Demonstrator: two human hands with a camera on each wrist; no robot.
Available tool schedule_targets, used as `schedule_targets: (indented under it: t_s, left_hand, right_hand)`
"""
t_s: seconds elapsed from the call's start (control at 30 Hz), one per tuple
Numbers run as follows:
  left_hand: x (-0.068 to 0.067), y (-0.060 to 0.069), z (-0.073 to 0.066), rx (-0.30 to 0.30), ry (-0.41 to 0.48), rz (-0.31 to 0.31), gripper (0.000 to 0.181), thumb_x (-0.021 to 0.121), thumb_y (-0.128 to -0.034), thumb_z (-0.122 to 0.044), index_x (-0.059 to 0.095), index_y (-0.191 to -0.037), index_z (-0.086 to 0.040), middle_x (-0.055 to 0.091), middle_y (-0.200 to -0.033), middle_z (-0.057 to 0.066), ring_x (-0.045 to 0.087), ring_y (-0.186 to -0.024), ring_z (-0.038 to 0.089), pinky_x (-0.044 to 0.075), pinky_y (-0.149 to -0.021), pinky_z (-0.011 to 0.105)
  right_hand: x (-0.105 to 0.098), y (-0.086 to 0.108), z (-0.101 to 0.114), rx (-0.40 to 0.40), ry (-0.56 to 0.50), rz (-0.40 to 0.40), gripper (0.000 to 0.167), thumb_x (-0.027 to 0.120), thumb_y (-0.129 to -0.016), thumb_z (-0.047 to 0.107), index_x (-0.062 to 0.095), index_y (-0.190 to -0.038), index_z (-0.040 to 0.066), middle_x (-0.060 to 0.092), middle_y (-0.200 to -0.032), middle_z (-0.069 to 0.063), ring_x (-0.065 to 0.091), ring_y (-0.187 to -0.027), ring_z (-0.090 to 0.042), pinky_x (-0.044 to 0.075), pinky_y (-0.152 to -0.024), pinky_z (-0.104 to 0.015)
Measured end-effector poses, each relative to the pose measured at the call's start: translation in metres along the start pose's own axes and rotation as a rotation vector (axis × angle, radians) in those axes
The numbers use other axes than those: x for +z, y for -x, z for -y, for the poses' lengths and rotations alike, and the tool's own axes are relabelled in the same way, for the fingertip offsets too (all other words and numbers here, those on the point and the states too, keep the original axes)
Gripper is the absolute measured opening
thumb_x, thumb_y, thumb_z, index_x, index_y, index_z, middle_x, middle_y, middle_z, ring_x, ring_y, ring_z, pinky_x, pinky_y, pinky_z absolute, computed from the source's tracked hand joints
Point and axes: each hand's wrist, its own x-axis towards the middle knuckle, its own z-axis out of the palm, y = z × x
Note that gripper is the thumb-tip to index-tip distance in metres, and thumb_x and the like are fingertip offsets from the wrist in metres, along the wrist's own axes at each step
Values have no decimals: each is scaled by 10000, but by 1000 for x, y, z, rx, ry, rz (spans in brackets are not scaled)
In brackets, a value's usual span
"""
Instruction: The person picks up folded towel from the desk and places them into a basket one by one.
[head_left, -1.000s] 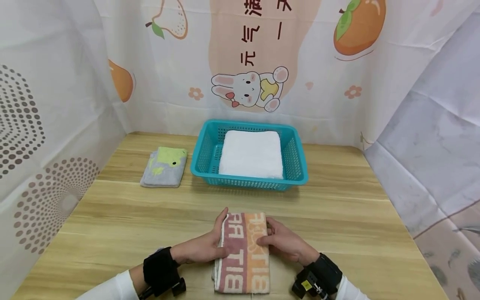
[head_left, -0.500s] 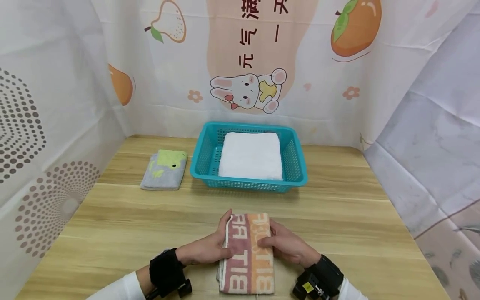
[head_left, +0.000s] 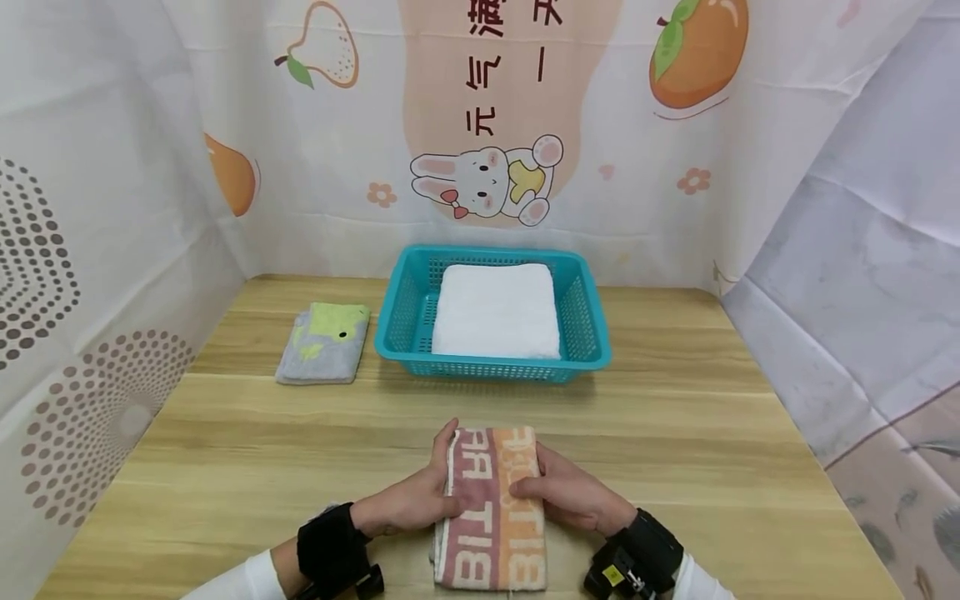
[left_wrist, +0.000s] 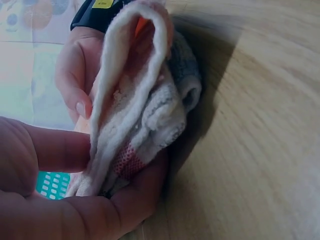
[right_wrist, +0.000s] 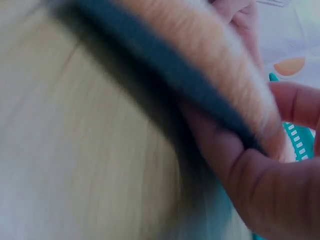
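A folded towel with mauve and orange stripes and pale lettering is held between both hands, low in the head view. My left hand grips its left edge, thumb on top and fingers underneath. On the opposite edge my right hand pinches it the same way, its thumb lying on the orange stripe. The left wrist view shows the towel's layered, looped end between thumb and fingers. From the right wrist, the orange face shows above a dark layer, with fingers curled beneath it.
A teal plastic basket stands at the back of the wooden table, holding a folded white towel. Left of it lies a folded grey and green towel. Printed cloth hangs behind and at both sides.
Both hands keep their hold on the striped towel. Over the first half second, the left hand and towel shift slightly right in view; since then the whole scene drifts slightly left as the head view moves.
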Motion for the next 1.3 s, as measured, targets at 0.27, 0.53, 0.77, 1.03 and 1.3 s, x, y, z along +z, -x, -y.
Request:
schedule_targets:
  t_s: [0.27, 0.53, 0.77, 1.03, 1.3]
  left_hand:
    - [-3, -1, 4, -4, 80, -37, 1026, 584, -915, 16, -224, -1536, -111, 411, -1492, 246, 531, -1233, 269, 373, -1033, 317]
    - [-6, -2, 6, -40, 200, -46, 1025, 610, -906, 15, -205, -1524, -39, 501, -1395, 268, 625, -1102, 291, 427, -1018, 422]
    - [-11, 1, 9, -70, 349, 10, 706, 510, -967, 17, 5, -1460, 40, 542, -1266, 252, 684, -984, 301, 572, -788, 373]
    - [-17, 2, 12, -16, 335, 31, 497, 482, -1013, 1, 133, -1367, 6, 589, -1213, 240, 687, -996, 340, 583, -770, 398]
    - [-22, -1, 10, 36, 208, -2, 391, 472, -1024, -2, 240, -1338, 7, 536, -1307, 264, 648, -1083, 295, 556, -844, 375]
  right_hand:
    - [0, 8, 1, 9, 128, -28, 742, 600, -962, 74, 132, -1537, 71, 613, -1209, -202, 694, -989, -364, 571, -796, -499]
    - [-1, 7, 2, 18, 120, -38, 774, 580, -962, 43, 85, -1556, 70, 599, -1234, -198, 682, -1020, -340, 566, -828, -486]
    - [1, 9, 4, 24, 92, -32, 757, 558, -978, 26, 75, -1559, 61, 573, -1257, -208, 665, -1054, -342, 559, -849, -494]
    - [2, 5, 7, -37, 152, -17, 715, 522, -985, 1, 91, -1556, 20, 521, -1332, -220, 627, -1125, -308, 534, -921, -415]
    - [0, 2, 11, -56, 251, -56, 663, 501, -1007, 34, 131, -1557, 34, 524, -1337, -202, 629, -1111, -292, 536, -903, -395]
